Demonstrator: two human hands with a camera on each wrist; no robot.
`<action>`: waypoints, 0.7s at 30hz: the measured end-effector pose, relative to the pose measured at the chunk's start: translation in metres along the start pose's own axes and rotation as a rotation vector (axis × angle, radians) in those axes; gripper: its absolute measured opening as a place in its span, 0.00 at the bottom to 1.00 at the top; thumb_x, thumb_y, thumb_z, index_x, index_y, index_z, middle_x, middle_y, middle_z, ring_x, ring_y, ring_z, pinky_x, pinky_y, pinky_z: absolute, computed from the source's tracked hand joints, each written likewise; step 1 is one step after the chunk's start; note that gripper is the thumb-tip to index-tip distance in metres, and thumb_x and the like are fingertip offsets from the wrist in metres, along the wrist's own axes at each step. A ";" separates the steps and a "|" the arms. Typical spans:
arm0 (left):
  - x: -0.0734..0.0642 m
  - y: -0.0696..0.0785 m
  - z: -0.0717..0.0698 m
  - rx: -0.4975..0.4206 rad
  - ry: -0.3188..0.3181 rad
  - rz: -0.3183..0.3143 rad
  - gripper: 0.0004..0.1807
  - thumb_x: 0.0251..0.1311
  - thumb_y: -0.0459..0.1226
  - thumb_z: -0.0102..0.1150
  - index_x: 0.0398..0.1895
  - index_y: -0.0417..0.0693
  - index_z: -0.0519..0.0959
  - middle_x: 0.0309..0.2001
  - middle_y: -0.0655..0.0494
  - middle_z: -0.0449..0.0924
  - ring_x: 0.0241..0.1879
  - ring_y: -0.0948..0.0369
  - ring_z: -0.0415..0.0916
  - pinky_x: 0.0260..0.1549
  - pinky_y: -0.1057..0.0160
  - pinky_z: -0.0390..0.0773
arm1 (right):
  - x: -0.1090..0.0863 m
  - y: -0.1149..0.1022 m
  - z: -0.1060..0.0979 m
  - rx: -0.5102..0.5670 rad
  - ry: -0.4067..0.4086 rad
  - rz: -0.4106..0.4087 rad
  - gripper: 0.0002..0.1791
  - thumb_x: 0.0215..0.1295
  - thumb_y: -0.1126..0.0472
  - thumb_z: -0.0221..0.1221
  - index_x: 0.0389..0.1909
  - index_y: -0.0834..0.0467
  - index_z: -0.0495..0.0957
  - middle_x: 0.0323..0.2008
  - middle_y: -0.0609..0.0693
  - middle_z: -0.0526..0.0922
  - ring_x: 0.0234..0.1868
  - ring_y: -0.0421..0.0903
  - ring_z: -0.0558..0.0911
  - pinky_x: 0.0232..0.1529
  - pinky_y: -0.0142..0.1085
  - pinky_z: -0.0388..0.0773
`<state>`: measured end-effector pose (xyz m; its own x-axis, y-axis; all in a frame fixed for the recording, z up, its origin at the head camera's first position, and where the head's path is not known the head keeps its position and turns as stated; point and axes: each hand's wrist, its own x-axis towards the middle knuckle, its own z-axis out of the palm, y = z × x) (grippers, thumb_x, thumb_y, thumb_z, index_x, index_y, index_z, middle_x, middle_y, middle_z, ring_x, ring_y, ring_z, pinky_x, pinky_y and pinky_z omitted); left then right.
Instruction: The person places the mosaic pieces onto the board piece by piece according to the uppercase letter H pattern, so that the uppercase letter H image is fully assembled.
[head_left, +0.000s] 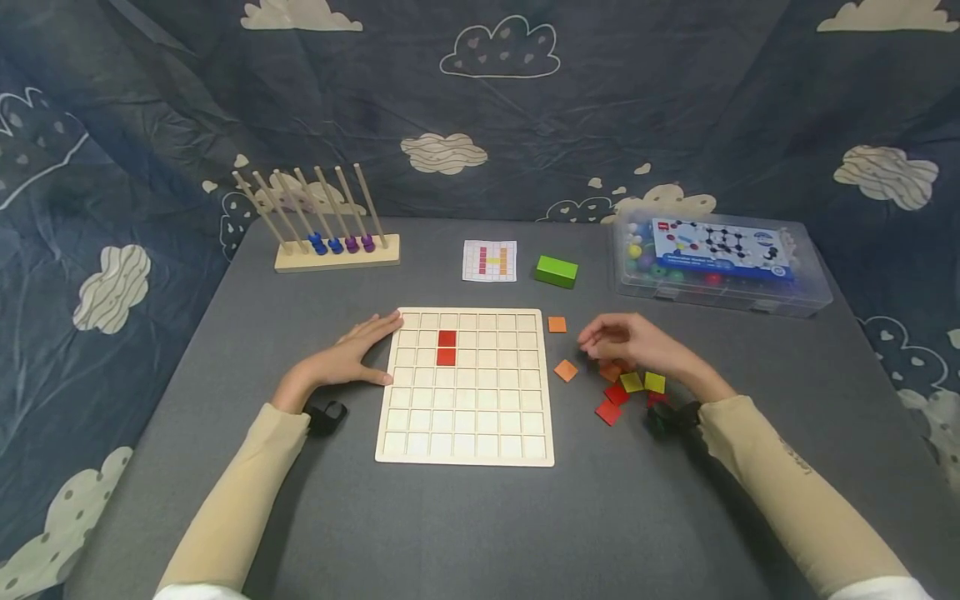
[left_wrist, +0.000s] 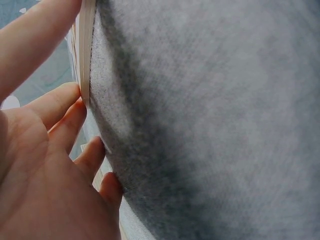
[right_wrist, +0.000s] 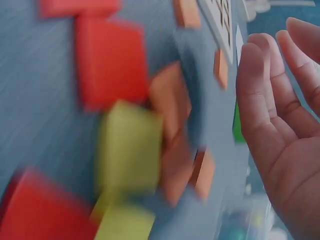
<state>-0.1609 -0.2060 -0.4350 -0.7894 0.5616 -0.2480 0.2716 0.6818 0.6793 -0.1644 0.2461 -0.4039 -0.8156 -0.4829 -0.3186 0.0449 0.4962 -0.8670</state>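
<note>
On the left, we see left fingers (head_left: 378, 326) apart, likely steadying the board (head_left: 476, 421). Right fingers (right_wrist: 252, 75) bend loosely, empty, near tiles (head_left: 632, 382).

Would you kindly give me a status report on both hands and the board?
Left hand touching the board; right hand near loose tiles; two red tiles on board; nothing visibly in the way.

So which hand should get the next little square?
Probably the right hand: it's right beside the loose tiles, and its wrist view shows no tile in its fingers. The left hand is touching the board on its left edge, across from the tiles.
</note>
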 end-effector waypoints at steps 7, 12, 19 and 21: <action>-0.001 -0.001 0.000 0.001 -0.002 -0.001 0.52 0.55 0.45 0.68 0.76 0.41 0.46 0.76 0.44 0.38 0.73 0.44 0.29 0.67 0.42 0.32 | -0.032 0.016 -0.012 0.125 0.034 -0.015 0.17 0.66 0.64 0.58 0.50 0.72 0.73 0.46 0.66 0.78 0.44 0.51 0.81 0.46 0.39 0.80; -0.001 -0.002 0.000 0.006 -0.003 -0.001 0.52 0.55 0.45 0.68 0.76 0.42 0.46 0.76 0.45 0.38 0.73 0.45 0.29 0.67 0.43 0.32 | -0.040 0.027 -0.007 0.116 -0.008 -0.076 0.14 0.65 0.68 0.59 0.49 0.71 0.74 0.47 0.65 0.79 0.46 0.50 0.80 0.45 0.34 0.79; 0.001 -0.002 0.000 0.006 -0.003 0.000 0.52 0.55 0.45 0.68 0.76 0.42 0.46 0.76 0.44 0.38 0.73 0.44 0.29 0.67 0.42 0.32 | -0.044 0.035 0.008 0.001 -0.101 -0.104 0.13 0.60 0.71 0.62 0.46 0.66 0.78 0.43 0.60 0.79 0.42 0.48 0.77 0.39 0.34 0.78; 0.001 -0.002 0.000 0.007 -0.003 -0.002 0.52 0.55 0.45 0.68 0.76 0.42 0.46 0.76 0.44 0.39 0.73 0.44 0.29 0.67 0.42 0.32 | -0.045 0.036 0.012 -0.044 -0.105 -0.110 0.12 0.59 0.71 0.63 0.45 0.64 0.79 0.40 0.58 0.78 0.38 0.47 0.76 0.36 0.34 0.77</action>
<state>-0.1620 -0.2071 -0.4364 -0.7884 0.5617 -0.2508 0.2741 0.6858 0.6742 -0.1187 0.2768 -0.4255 -0.7493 -0.6078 -0.2630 -0.0685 0.4661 -0.8821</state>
